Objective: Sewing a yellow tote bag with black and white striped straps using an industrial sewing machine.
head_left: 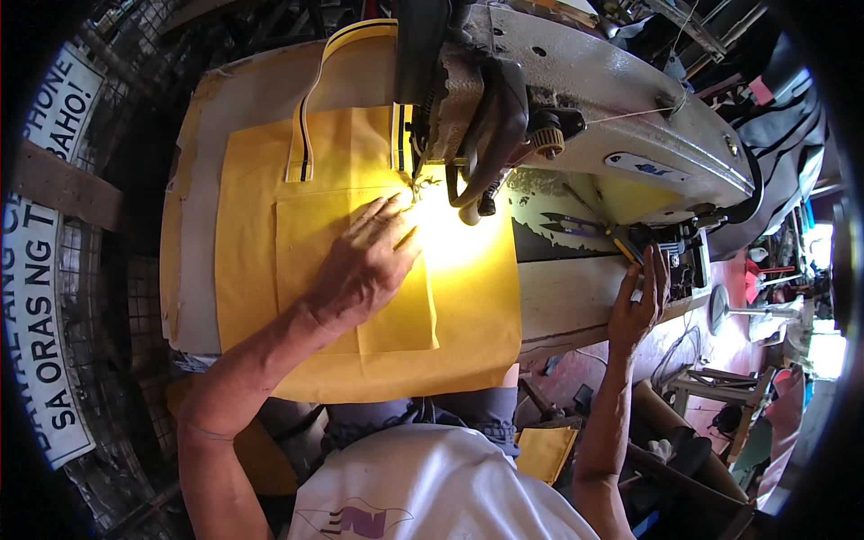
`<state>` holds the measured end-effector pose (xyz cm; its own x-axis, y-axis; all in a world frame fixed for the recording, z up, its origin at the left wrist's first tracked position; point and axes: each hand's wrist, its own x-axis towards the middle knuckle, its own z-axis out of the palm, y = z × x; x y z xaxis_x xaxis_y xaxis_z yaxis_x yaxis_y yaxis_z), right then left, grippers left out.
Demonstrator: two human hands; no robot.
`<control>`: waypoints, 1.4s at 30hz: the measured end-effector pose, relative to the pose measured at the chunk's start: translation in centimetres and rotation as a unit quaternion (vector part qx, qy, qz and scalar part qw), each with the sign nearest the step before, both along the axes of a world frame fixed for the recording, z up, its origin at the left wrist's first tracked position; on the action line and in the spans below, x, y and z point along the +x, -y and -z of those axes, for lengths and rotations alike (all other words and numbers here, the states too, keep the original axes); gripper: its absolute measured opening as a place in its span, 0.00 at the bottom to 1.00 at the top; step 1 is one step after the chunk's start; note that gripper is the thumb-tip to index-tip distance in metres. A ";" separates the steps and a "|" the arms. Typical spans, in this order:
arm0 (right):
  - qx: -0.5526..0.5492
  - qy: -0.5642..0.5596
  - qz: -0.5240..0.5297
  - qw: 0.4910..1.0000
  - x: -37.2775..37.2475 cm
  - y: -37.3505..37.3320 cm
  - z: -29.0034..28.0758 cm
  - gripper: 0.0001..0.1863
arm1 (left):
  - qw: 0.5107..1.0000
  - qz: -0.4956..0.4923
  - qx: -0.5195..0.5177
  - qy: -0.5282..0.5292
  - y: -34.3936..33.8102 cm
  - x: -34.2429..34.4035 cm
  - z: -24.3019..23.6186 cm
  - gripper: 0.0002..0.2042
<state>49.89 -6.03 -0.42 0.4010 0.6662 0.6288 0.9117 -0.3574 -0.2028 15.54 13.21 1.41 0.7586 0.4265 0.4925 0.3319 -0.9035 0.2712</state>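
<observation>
My left hand (369, 261) lies on a yellow fabric piece (477, 333) with a pocket-like panel, fingertips spread beside the needle area (414, 180) of a sewing machine (576, 81). A yellow strap (351, 31) with a dark stripe loops above the fabric. My right hand (643, 292) is at the right of the machine bed, fingers stretched out at a small yellow-and-black tool (625, 245); whether it grips this is unclear. Dark-handled snips (562, 225) lie just left of that tool. The machine's lamp brightly lights the fabric by the needle.
A worn board (189, 306) extends the worktable on the left, beside wire mesh (144, 297) and signboards. The machine arm overhangs the work. Below right are a wooden stand (711, 387), more yellow pieces (544, 450) and clutter. Dark draped material (783, 153) hangs at the back right.
</observation>
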 end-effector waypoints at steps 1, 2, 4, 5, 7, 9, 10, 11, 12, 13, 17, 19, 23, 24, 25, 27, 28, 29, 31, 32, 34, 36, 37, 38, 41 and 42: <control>0.001 -0.002 -0.003 1.000 0.0 0.0 0.0 0.19 | 1.000 -0.001 -0.002 -0.001 0.2 0.0 0.0 0.09; -0.006 0.008 -0.003 1.000 0.1 0.0 0.0 0.19 | 1.000 -0.002 -0.004 -0.001 0.3 0.0 0.0 0.09; 0.003 -0.004 -0.005 1.000 0.1 -0.1 0.0 0.19 | 0.999 -0.003 0.032 -0.005 0.6 -0.2 -0.2 0.09; 0.002 -0.003 -0.006 1.000 0.1 -0.1 0.0 0.19 | 1.000 -0.003 0.027 -0.013 0.6 -0.2 -0.2 0.09; 0.006 0.003 -0.008 1.000 0.0 -0.1 0.1 0.20 | 0.999 -0.009 0.036 -0.013 0.7 -0.3 -0.3 0.09; 0.007 0.008 -0.008 1.000 -0.1 -0.1 0.1 0.20 | 0.999 -0.006 0.026 -0.017 0.7 -0.4 -0.3 0.09; 0.009 0.010 -0.010 1.000 -0.2 -0.2 0.1 0.22 | 1.000 -0.003 0.017 -0.013 0.7 -0.4 -0.3 0.09; 0.011 0.019 -0.011 1.000 -0.2 -0.2 0.1 0.23 | 1.000 -0.003 0.017 -0.013 0.7 -0.4 -0.3 0.09; 0.010 0.011 -0.011 1.000 -0.2 -0.2 0.1 0.23 | 1.000 -0.003 0.018 -0.012 0.7 -0.4 -0.3 0.09; 0.022 -0.026 -0.003 0.999 -0.2 -0.2 0.0 0.24 | 1.000 -0.002 0.020 -0.010 0.7 -0.4 -0.3 0.09; 0.029 -0.011 0.001 1.000 -0.4 -0.1 0.2 0.27 | 1.000 -0.001 0.015 -0.006 0.6 -0.4 -0.2 0.09; 0.051 -0.008 -0.010 0.999 -0.2 0.0 0.2 0.28 | 1.000 0.005 0.006 -0.008 0.6 -0.4 -0.2 0.10; 0.119 -0.092 -0.007 0.989 2.6 -0.5 -2.4 0.28 | 1.000 0.001 0.028 -0.008 0.6 -0.6 -0.1 0.11; 0.125 -0.021 -0.014 0.992 4.2 -0.7 -4.0 0.28 | 1.000 -0.001 0.027 -0.005 0.6 -0.6 -0.1 0.11; 0.130 0.063 -0.019 0.989 6.3 -1.0 -6.3 0.28 | 1.000 -0.001 0.026 -0.003 0.6 -0.6 0.0 0.11; 0.121 0.179 -0.030 0.976 11.1 -2.4 -11.3 0.26 | 1.000 0.000 0.020 -0.004 0.6 -0.6 0.0 0.11; 0.113 0.185 -0.041 0.975 13.7 -3.2 -13.8 0.26 | 1.000 0.000 0.018 0.002 0.5 -0.6 0.0 0.11; 0.078 0.191 -0.024 0.978 16.4 -4.2 -16.1 0.25 | 1.000 0.002 0.017 -0.004 0.5 -0.5 0.0 0.11; 0.032 0.138 -0.003 0.990 21.8 -6.7 -19.3 0.26 | 1.000 -0.015 0.012 0.013 0.4 -0.4 0.0 0.12; 0.006 0.099 0.007 0.995 24.5 -8.0 -20.4 0.26 | 1.000 -0.011 0.008 0.007 0.4 -0.4 0.0 0.12; -0.036 0.057 0.023 0.997 29.3 -10.3 -20.3 0.26 | 0.999 -0.018 0.023 0.022 0.3 -0.4 0.1 0.12; -0.082 -0.076 -0.029 0.993 33.1 -11.7 -18.5 0.25 | 1.000 -0.016 0.017 0.013 0.3 -0.4 0.1 0.13; -0.062 -0.061 -0.060 0.994 34.5 -11.8 -18.1 0.25 | 0.999 -0.020 0.022 0.014 0.3 -0.5 0.1 0.13; -0.098 -0.143 -0.115 0.978 35.5 -11.8 -17.9 0.24 | 1.000 -0.017 0.017 0.005 0.3 -0.5 0.1 0.13; -0.155 -0.204 -0.088 0.963 35.4 -10.8 -18.1 0.29 | 1.000 -0.006 0.019 0.007 0.4 -0.5 0.2 0.09; -0.174 -0.178 -0.011 0.968 34.4 -10.3 -18.3 0.29 | 1.000 -0.006 0.012 0.005 0.3 -0.5 0.2 0.09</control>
<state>84.33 4.30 17.91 0.5335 0.8245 0.1889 0.8149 -0.4411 -0.3761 15.04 12.87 1.18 0.7484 0.4233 0.5107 0.3399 -0.9059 0.2528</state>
